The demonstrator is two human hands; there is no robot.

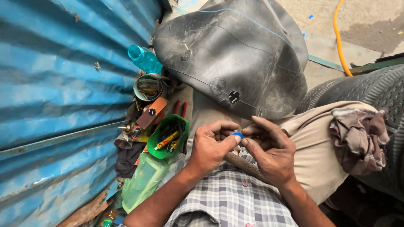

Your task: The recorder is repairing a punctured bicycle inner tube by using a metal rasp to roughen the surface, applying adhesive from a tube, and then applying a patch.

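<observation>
Both hands meet over the lap, fingertips pinched together on a small blue patch [238, 135]. Left hand [212, 145]: fingers curled, thumb and forefinger closed on the patch's left edge. Right hand [269, 151]: thumb and forefinger closed on its right edge, other fingers loosely bent. Patch sits between the two thumbs, mostly hidden; only a sliver of blue shows.

Just beyond the hands: black inner tube [235, 54] draped over the knee, with its valve [185, 49] and a round black patch with a label [234, 96] on the near side facing the hands.

Under the hands, a brown ribbed hose or belt [244, 164] crosses the checked shirt [227, 197]; cannot tell which.

Left of the left hand: green tray [159, 148] with a yellow tube [166, 141] and small tools in it, a tin [148, 87] beyond that, then a blue bottle [145, 59]. Green plastic bag [143, 180] lies nearer the body than the tray. All of it lies along a blue corrugated wall [63, 84].

Right of the right hand: crumpled cloth [360, 138] on the thigh, touching a tyre [370, 92]. Orange hose [338, 38] on the ground far beyond, well apart.
</observation>
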